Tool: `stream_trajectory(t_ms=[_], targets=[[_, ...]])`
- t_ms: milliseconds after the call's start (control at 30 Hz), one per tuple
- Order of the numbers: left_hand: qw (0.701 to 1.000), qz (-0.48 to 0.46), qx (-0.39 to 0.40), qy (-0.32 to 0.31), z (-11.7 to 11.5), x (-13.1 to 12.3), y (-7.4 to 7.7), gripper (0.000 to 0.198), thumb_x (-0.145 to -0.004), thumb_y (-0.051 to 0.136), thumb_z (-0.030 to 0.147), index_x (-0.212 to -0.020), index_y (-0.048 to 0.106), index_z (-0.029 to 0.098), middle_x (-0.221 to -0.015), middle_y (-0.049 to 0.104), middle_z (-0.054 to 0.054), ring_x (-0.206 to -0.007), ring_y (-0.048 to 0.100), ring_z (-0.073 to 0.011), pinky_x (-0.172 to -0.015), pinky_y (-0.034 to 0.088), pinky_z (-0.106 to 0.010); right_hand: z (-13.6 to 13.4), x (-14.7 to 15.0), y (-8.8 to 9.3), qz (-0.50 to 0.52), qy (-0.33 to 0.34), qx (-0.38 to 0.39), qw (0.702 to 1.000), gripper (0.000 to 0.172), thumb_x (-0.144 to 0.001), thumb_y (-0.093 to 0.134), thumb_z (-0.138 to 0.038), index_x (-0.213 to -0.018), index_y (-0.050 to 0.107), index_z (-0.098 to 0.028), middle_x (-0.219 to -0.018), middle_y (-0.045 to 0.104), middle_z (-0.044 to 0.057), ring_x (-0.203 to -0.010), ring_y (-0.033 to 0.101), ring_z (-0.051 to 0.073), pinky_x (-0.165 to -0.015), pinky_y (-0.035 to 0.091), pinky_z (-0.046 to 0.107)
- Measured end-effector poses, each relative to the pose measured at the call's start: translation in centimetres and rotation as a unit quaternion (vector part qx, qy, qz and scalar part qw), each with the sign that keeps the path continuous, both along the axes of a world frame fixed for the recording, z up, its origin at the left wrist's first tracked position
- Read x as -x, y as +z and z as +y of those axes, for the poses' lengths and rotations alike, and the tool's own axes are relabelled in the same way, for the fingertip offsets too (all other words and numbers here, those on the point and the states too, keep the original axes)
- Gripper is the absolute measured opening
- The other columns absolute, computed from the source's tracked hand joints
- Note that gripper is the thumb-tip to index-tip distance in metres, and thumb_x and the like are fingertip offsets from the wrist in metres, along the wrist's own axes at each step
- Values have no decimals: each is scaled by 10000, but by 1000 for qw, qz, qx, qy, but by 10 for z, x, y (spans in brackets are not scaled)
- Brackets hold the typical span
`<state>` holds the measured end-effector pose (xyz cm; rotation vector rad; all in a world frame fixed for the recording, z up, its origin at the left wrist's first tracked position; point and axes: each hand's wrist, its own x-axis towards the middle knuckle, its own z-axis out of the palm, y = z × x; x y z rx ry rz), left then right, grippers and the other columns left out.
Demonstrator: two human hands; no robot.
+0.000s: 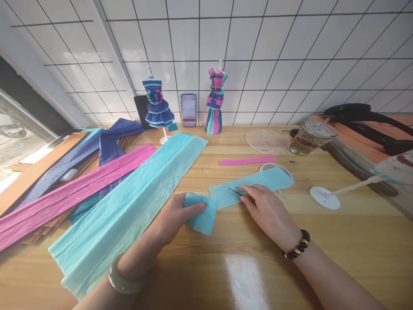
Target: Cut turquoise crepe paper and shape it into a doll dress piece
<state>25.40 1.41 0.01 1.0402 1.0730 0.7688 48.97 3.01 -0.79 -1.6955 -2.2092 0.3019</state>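
Observation:
A small folded piece of light blue crepe paper is pinched between the thumb and fingers of my left hand. My right hand is closed on a slim, dark, pointed tool that looks like tweezers, its tip pointing left. Under that tip a light blue crepe paper strip lies flat, partly over a white tape roll. Left of my hands, a wide, long sheet of light blue crepe paper stretches diagonally across the wooden table. A short pink strip rests farther back.
Two small dress forms, one in blue ruffles and one in pink and blue, stand by the tiled wall with a phone between them. Pink crepe paper lies left. At right are a drink cup and a tipped-over stand.

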Motion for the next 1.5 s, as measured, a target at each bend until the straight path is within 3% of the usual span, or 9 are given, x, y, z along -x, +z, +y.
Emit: stream_trajectory(t_ms=[67,167,267,400,533,667,767,1200,1500], targets=[[1000,1,1,-5,0,0,0,259,-708,663,391,-738,662,134,-662,668,-22,-591,592,-149,-549,453,-233,0,1,2,45,10,-6,999,194,-867,431,-233,-881,612,-163,-788,580,74,-809,539,230,-733,429,353],[1000,4,1,-20,0,0,0,261,-702,672,387,-772,676,136,-679,676,-28,-596,597,-150,-550,462,-236,-4,6,10,165,19,0,986,255,-887,411,-314,-728,570,-194,-746,542,45,-730,525,191,-664,419,310],[999,14,7,-42,-1,-1,0,257,-693,682,382,-753,674,131,-663,667,-28,-575,585,-142,-535,464,-239,-12,14,20,299,38,43,952,229,-896,396,-333,-802,558,-201,-808,572,40,-775,540,170,-676,421,274],[997,39,5,-70,-2,-1,0,262,-694,681,383,-733,656,125,-656,647,-22,-571,566,-128,-544,457,-240,-22,24,27,390,44,170,904,260,-897,377,-387,-780,521,-205,-636,529,-21,-566,491,116,-551,405,233],[992,65,-15,-110,-3,-2,0,256,-710,666,381,-709,644,126,-637,614,-5,-576,539,-110,-534,423,-215,-25,31,25,387,38,228,893,253,-760,599,-408,-907,571,-203,-755,574,-13,-679,531,134,-601,435,236],[987,59,-28,-147,-5,-5,2,227,-728,651,353,-703,623,130,-614,580,12,-563,510,-97,-528,407,-208,-26,35,22,392,41,269,879,285,-725,640,-364,-950,583,-197,-844,616,2,-794,574,160,-703,467,261],[987,47,-19,-152,-5,-6,4,226,-727,653,349,-717,607,128,-603,564,15,-547,505,-97,-518,412,-214,-26,36,21,407,54,265,873,234,-732,629,-301,-934,584,-190,-913,632,18,-880,583,170,-770,472,271],[994,6,-35,-99,-3,-5,5,297,-788,576,406,-728,600,116,-639,572,-7,-586,498,-103,-577,403,-229,-24,35,13,409,47,216,886,220,-730,610,-248,-942,580,-197,-918,654,21,-871,611,176,-783,503,306],[992,-1,-21,-125,-4,-8,5,299,-791,573,412,-752,624,121,-615,573,-3,-572,511,-100,-565,411,-218,-26,38,14,435,43,223,871,220,-729,621,-249,-938,569,-203,-916,657,20,-896,617,181,-800,505,314]])
